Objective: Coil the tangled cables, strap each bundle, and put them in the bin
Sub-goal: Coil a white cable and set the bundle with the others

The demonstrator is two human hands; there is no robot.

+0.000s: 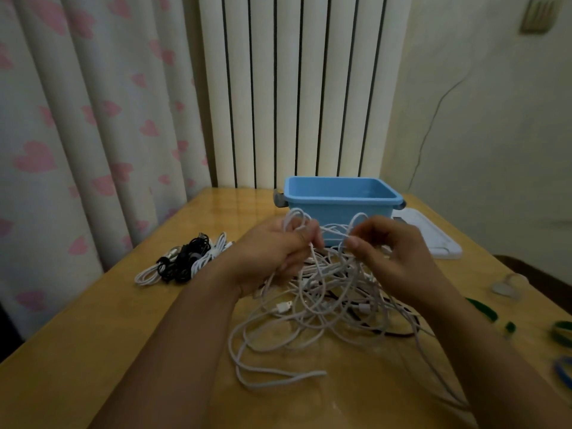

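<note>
A limp, light tangle of white cables (pixel 322 292) is lifted off the wooden bench (pixel 93 351) before an empty blue bin (pixel 340 209), loops pinched by the closed left hand (pixel 278 252) and right hand (pixel 393 258); a free plug end looks best gripped.

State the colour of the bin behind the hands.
Light blue bin with grey handles, seen in the head view.

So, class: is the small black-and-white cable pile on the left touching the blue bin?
Apart. The head view shows bare table between the cable pile and the blue bin.
</note>
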